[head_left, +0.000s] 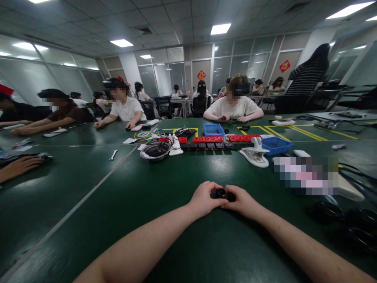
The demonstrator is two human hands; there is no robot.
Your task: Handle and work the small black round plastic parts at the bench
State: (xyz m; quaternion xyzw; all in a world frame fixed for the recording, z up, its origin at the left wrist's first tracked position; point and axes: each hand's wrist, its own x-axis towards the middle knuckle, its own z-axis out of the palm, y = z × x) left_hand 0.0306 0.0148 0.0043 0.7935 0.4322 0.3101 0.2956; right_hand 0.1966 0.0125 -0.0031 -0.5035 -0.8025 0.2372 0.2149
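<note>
The left hand (204,199) and right hand (243,202) meet in a narrow grip, thumbs and fingers wrapped around a small black part (221,193). It is rounded and slightly shiny, with a circular opening on top, and sits between the two hands, above the smooth green desk (182,251); its contact with the surface is hidden. Glossy black rings (326,217) lie to the right; farther off are a white clip (255,156) and a metal bowl (155,158).

A wrench (113,155) lies on the counter (132,204), left of a metal bowl (153,159). Red socket strips (207,138) run in front of one blue basket (212,133); a white clip (255,153) lies beside a second basket (277,146). A person in white (232,107) sits opposite.
</note>
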